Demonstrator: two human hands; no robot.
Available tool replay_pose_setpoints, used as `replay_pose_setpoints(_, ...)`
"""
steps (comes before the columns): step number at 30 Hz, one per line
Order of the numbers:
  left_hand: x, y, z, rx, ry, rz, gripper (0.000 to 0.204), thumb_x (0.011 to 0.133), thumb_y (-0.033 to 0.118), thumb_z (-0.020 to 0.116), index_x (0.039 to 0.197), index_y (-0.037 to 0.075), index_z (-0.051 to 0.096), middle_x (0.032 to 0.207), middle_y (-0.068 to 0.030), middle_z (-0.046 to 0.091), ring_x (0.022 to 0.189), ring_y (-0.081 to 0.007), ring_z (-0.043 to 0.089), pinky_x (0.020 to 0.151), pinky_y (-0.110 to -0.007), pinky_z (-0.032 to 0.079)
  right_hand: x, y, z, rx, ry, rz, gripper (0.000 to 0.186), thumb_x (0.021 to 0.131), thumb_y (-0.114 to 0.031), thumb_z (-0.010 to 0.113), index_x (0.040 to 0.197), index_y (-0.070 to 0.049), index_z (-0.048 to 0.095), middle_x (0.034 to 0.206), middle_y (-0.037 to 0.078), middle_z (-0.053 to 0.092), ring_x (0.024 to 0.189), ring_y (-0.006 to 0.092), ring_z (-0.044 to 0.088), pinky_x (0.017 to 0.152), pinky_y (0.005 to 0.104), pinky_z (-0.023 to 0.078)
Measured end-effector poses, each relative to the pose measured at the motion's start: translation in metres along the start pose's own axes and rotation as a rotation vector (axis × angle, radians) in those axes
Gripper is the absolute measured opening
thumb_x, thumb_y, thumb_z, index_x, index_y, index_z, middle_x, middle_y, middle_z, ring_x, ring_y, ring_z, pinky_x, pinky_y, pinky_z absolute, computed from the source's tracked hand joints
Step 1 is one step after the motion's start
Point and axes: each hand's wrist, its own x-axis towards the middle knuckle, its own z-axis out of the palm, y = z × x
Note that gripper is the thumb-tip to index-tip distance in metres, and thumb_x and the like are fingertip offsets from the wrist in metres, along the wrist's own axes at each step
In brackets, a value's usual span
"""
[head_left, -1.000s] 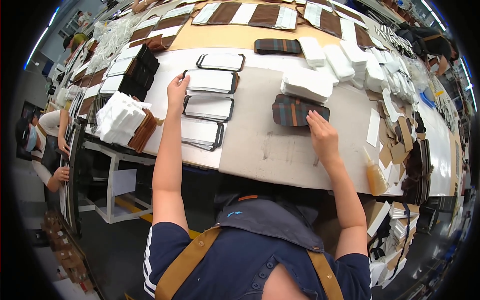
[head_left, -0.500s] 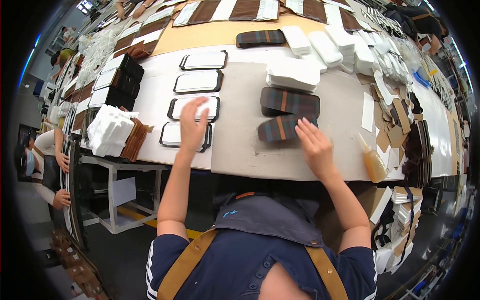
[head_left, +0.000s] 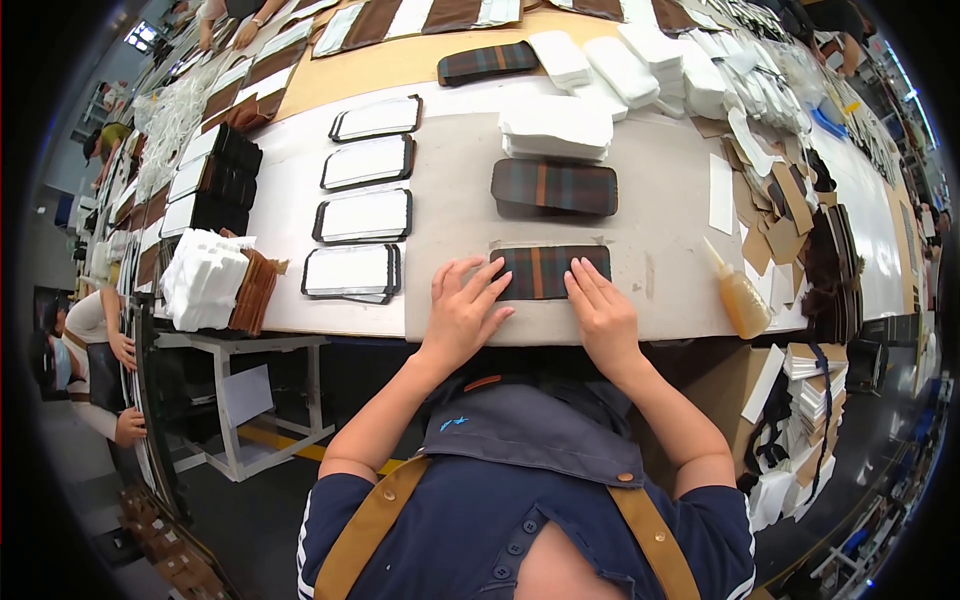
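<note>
A dark plaid fabric piece with an orange stripe (head_left: pixel 541 274) lies flat on the grey work mat (head_left: pixel 455 180) in front of me. At its left end, my left hand (head_left: pixel 464 310) touches it with spread fingertips. My right hand (head_left: pixel 602 315) rests stretched fingers on its right end. Just beyond lies a stack of similar plaid pieces (head_left: pixel 555 188), and behind that a pile of white pads (head_left: pixel 556 127). To the left, several white panels with black edges (head_left: pixel 352 271) sit in a column.
A glue bottle (head_left: pixel 742 302) stands at the right near the table edge, beside cardboard scraps (head_left: pixel 772 225). White foam pieces (head_left: pixel 203 280) and black-and-white stacks (head_left: pixel 222 170) are at the left. Another plaid stack (head_left: pixel 487 64) lies at the back. A co-worker (head_left: pixel 95 340) sits at the far left.
My left hand has come right from above the white panels to the plaid piece. That piece, tilted before under my right hand, now lies straight and flat, nearer to me.
</note>
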Motion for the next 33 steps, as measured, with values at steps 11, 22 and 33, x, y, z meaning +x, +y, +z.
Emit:
replay_pose_setpoints(11, -0.001, 0.001, 0.003, 0.067, 0.007, -0.073, 0.045, 0.093, 0.024, 0.074, 0.137, 0.014, 0.068, 0.151, -0.0024, 0.06, 0.137, -0.0283, 0.049, 0.124, -0.054, 0.021, 0.004, 0.035, -0.006, 0.052, 0.129, 0.129, 0.03, 0.089, -0.002, 0.073, 0.118, 0.004, 0.071, 0.124, 0.014, 0.074, 0.114, 0.0305, 0.067, 0.107, 0.0463, 0.049)
replay_pose_setpoints(22, -0.001, 0.002, 0.01, 0.043, 0.111, -0.156, 0.027, 0.095, 0.022, 0.074, 0.118, 0.009, 0.072, 0.146, -0.0055, 0.062, 0.135, -0.0309, 0.05, 0.123, -0.056, 0.024, -0.014, 0.07, -0.042, 0.347, 0.232, 0.414, 0.028, 0.102, -0.001, 0.061, 0.127, 0.001, 0.071, 0.123, 0.011, 0.076, 0.12, 0.0245, 0.068, 0.118, 0.0463, 0.041)
replay_pose_setpoints(33, 0.002, 0.002, 0.009, -0.003, 0.157, -0.268, 0.015, 0.09, 0.021, 0.077, 0.103, 0.014, 0.073, 0.15, -0.0133, 0.05, 0.148, -0.0405, 0.033, 0.123, -0.058, 0.022, -0.14, 0.162, -0.11, -0.204, 0.222, 0.939, 0.063, 0.099, -0.033, 0.074, 0.149, -0.003, 0.051, 0.136, 0.019, 0.063, 0.121, 0.0344, 0.062, 0.11, 0.0437, 0.045)
